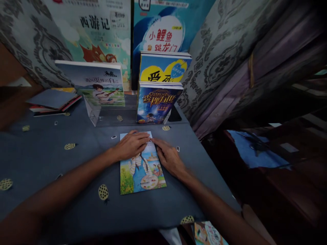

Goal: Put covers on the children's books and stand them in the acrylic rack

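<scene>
We lay our left hand (134,144) flat and our right hand (171,158) loosely, ungripping, on the book (139,173) near the surface's (84,214) right edge; likely light, bendable, slick, best held by its sides.

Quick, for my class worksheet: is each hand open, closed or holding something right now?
Left hand: open, flat over the upper part of the book.
Right hand: at the book's upper right edge; whether it grips cannot be told.

Dim light; patterned curtains (217,54) (purplish at right) beyond a cloth-covered table (102,217).
</scene>
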Available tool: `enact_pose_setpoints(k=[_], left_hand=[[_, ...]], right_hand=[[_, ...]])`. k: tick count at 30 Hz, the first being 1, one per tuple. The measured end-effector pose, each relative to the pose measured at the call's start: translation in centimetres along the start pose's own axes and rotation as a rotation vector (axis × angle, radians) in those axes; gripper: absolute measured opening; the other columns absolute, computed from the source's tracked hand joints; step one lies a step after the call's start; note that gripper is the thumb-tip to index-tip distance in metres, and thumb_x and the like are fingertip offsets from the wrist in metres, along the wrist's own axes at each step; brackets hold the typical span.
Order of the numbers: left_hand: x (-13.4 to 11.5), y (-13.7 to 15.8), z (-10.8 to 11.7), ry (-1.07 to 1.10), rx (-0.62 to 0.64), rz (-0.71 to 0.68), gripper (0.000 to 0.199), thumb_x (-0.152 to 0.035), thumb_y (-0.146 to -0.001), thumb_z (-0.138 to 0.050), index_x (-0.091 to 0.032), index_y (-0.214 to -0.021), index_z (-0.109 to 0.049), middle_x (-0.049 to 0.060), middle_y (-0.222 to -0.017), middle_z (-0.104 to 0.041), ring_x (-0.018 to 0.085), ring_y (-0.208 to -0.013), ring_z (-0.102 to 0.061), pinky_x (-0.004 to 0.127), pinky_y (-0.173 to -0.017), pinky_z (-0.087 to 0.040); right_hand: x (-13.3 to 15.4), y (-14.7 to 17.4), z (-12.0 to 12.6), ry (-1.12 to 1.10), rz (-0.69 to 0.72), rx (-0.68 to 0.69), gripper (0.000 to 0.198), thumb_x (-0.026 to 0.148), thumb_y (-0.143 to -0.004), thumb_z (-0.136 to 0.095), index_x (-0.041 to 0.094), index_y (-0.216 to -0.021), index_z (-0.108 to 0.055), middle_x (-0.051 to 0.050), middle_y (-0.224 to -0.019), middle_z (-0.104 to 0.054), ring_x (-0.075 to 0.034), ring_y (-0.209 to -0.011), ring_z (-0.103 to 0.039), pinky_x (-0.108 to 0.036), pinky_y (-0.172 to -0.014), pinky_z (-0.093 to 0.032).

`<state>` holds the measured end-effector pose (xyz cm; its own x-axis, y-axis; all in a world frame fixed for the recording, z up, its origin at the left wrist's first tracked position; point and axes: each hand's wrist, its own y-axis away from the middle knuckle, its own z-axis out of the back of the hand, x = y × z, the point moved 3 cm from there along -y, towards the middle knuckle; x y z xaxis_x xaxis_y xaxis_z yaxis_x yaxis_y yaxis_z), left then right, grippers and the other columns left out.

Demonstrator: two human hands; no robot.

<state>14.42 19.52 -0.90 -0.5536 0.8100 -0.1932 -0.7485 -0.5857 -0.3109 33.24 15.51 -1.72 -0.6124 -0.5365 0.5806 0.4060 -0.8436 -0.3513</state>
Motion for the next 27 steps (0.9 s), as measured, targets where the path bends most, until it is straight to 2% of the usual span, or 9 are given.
enact_pose_setpoints(k=[6,11,18,22,27], left_hand=[[0.3,0.0,-0.1,-0.001,-0.002,-0.002,0.033,-0.025,-0.100,-0.045,-0.021,-0.127,-0.063,0.009,-0.137,-0.064,0.022,-0.128,-0.059,0.045,-0.108,-0.041],[0.5,0.0,-0.1,0.005,-0.016,-0.022,0.032,-0.023,-0.100,-0.046,-0.020,-0.127,-0.064,0.009,-0.136,-0.065,0.022,-0.127,-0.060,0.045,-0.108,-0.041],[0.4,0.0,0.3,0.023,-0.008,-0.032,0.032,-0.025,-0.100,-0.046,-0.021,-0.125,-0.065,0.009,-0.136,-0.065,0.023,-0.128,-0.059,0.045,-0.107,-0.042],[0.1,0.0,0.4,-0.003,0.007,-0.042,0.033,-0.024,-0.101,-0.044,-0.021,-0.127,-0.064,0.009,-0.137,-0.064,0.023,-0.130,-0.057,0.047,-0.109,-0.040],[-0.3,0.0,0.5,0.001,0.060,-0.144,0.036,-0.025,-0.103,-0.040,-0.023,-0.132,-0.061,0.008,-0.140,-0.062,0.022,-0.134,-0.054,0.048,-0.114,-0.035]], right_hand=[[0.3,-0.3,-0.1,0.022,-0.003,0.000,0.054,0.010,-0.091,-0.042,0.024,-0.140,-0.056,-0.009,-0.132,-0.066,-0.027,-0.121,-0.063,-0.049,-0.104,-0.051],[0.8,0.3,-0.1,0.071,0.060,0.004,0.048,0.010,-0.089,-0.045,0.020,-0.132,-0.063,-0.011,-0.131,-0.067,-0.028,-0.125,-0.061,-0.049,-0.106,-0.050],[1.2,1.2,0.3,0.106,0.116,-0.016,0.039,0.011,-0.090,-0.047,0.022,-0.119,-0.069,-0.012,-0.120,-0.072,-0.028,-0.115,-0.066,-0.049,-0.098,-0.055],[1.2,1.3,0.2,0.105,0.108,-0.005,0.040,0.012,-0.091,-0.047,0.022,-0.123,-0.068,-0.011,-0.125,-0.071,-0.028,-0.119,-0.065,-0.048,-0.101,-0.054],[1.8,2.9,0.5,0.107,0.124,0.021,0.039,0.017,-0.095,-0.048,0.020,-0.131,-0.064,-0.013,-0.136,-0.065,-0.029,-0.128,-0.060,-0.051,-0.106,-0.050]])
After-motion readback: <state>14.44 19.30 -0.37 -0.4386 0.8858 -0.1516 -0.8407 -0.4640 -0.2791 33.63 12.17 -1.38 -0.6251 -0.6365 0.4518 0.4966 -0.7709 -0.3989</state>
